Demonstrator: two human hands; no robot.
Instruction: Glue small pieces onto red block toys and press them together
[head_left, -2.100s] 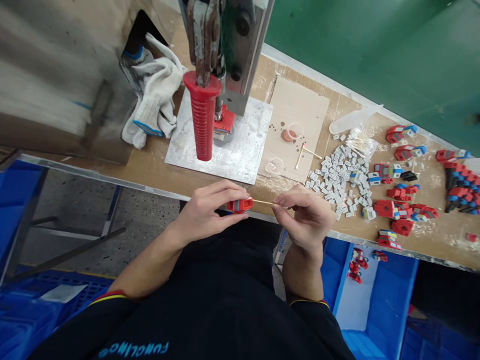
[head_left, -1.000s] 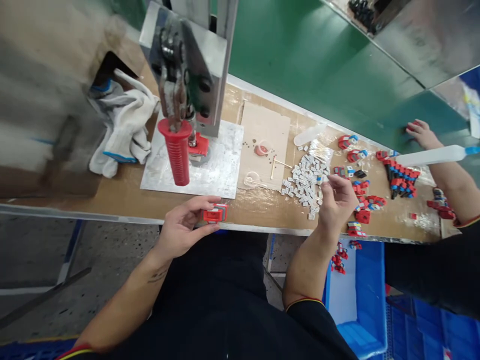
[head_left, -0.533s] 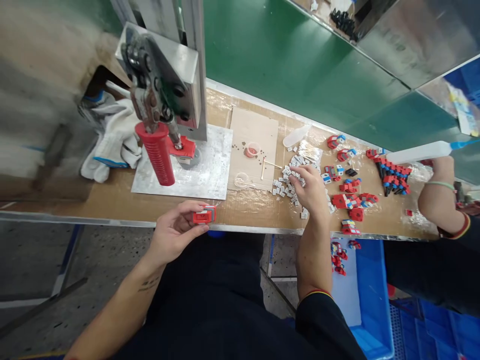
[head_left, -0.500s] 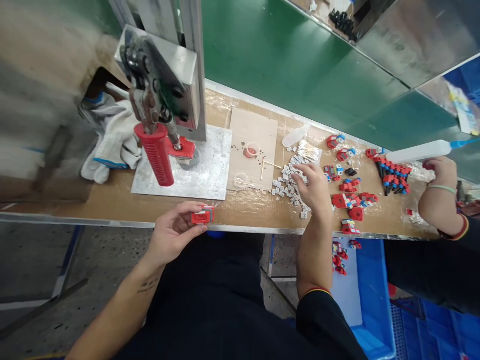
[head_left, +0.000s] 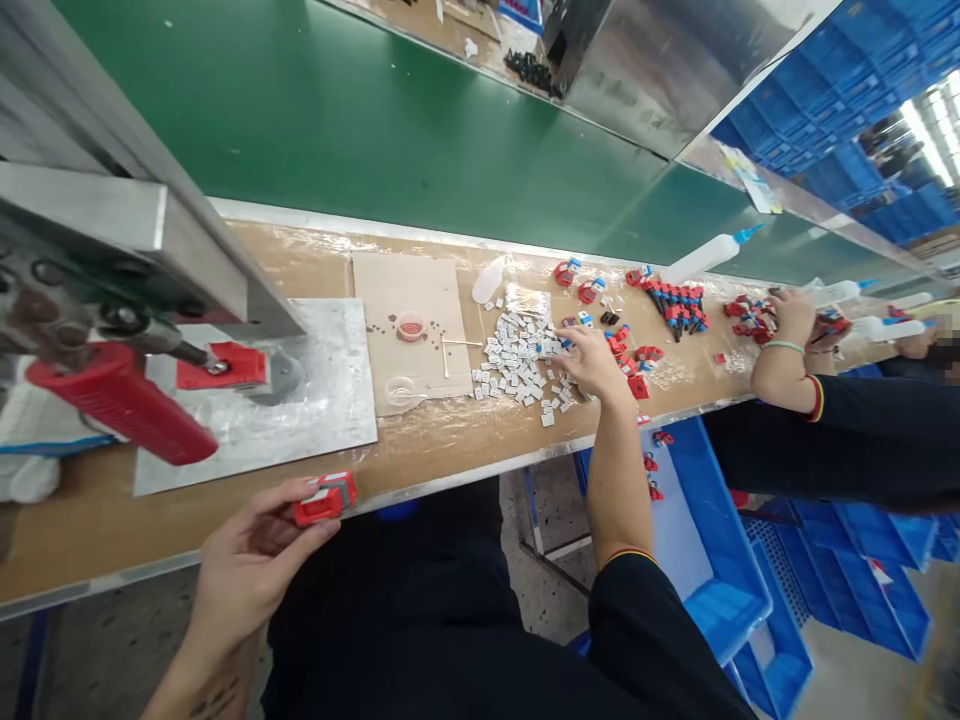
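My left hand (head_left: 251, 555) pinches a red toy part with a grey band (head_left: 326, 498) between thumb and fingers, just over the front edge of the table. Reaching across the table, my right hand (head_left: 596, 362) is over the right side of a heap of small light-grey tiles (head_left: 514, 355). Its thumb and forefinger are apart, with tiles close beneath; I see nothing held between them. A lever press with a red handle (head_left: 127, 405) stands at the left. Another red part (head_left: 225, 366) sits under its tip, on a metal plate (head_left: 330, 400).
Cardboard (head_left: 409, 285) carries a small cup of red liquid (head_left: 411, 327) and cotton swabs. Several red-and-blue toy pieces (head_left: 591, 290) lie right of the tiles. A co-worker's hand (head_left: 791, 320) is farther right. A blue bin (head_left: 720, 560) stands below the table edge.
The view has swung to the right, so the press sits farther left and more of the co-worker's side shows. My left hand still holds the red part; my right hand remains at the tiles.
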